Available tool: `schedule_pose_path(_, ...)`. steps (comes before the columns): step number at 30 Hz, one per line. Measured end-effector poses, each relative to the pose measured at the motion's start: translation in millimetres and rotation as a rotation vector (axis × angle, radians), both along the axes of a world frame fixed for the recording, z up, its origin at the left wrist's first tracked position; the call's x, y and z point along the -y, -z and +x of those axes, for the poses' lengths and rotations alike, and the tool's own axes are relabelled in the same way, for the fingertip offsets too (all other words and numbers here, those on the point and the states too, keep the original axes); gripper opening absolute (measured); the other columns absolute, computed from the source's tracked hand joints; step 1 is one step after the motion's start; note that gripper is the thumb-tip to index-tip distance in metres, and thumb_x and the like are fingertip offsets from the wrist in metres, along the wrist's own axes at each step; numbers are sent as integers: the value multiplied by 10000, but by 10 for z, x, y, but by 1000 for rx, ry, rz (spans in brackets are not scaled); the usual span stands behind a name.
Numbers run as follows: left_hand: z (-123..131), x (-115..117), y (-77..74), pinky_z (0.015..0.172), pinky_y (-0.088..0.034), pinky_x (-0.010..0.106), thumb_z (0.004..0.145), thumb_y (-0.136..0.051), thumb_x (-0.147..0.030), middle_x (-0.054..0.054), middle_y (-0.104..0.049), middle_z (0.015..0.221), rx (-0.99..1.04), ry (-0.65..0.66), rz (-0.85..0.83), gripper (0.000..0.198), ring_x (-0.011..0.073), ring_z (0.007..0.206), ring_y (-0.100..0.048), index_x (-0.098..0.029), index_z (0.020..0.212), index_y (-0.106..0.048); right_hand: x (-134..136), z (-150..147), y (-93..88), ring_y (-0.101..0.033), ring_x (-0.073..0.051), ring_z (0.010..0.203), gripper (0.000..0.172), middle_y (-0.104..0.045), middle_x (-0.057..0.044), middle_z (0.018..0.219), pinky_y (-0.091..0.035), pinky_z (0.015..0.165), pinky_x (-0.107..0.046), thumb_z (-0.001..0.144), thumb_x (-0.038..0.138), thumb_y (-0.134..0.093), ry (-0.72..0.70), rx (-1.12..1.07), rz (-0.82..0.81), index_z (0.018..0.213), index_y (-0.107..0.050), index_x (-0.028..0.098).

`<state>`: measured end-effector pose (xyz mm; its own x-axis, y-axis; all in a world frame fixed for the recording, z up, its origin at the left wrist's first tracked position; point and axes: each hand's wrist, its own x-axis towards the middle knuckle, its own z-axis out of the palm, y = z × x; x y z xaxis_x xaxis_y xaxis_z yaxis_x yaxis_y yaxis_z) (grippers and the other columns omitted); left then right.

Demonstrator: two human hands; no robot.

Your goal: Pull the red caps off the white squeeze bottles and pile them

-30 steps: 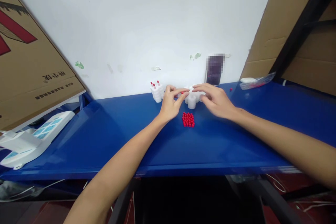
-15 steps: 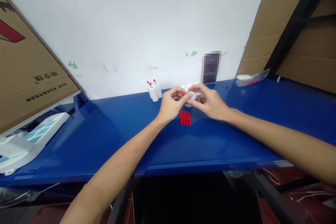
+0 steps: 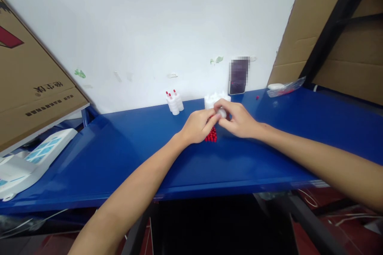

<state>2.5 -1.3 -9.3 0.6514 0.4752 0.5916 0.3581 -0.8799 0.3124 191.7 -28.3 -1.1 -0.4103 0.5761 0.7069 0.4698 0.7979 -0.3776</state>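
My right hand [image 3: 237, 119] is closed round a small white bottle [image 3: 222, 112] above the blue table. Against the bottle's left end, my left hand [image 3: 200, 126] pinches at its tip; a bit of red shows by its fingers, mostly hidden. Below the hands, a block of small red caps [image 3: 212, 135] stands on the table, partly covered by my left hand. Just behind the hands is a group of white bottles [image 3: 211, 100] without red caps. Further left, several white bottles with red tips [image 3: 175, 104] stand close together near the wall.
A phone [image 3: 238, 76] leans on the wall behind. One loose red cap [image 3: 257, 97] and a clear plastic bag [image 3: 287, 87] lie at the right back. A white device [image 3: 44, 155] is on the blue table's [image 3: 119, 151] left end, beside a cardboard box [image 3: 36, 75].
Both hands have come slightly lower and nearer, with the bottle tilted between them. They now cover part of the red caps, and more of the white bottles behind shows.
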Motion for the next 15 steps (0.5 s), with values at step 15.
schedule_pose_path(15, 6, 72, -62, 618, -409, 300, 1037, -299, -329, 25, -581, 609, -167, 22, 50, 471, 144, 531, -512, -194, 659, -546, 8, -11, -23, -370, -128, 598, 100, -417, 51, 637, -288, 576, -291, 765, 163, -458, -187, -91, -303, 729, -399, 235)
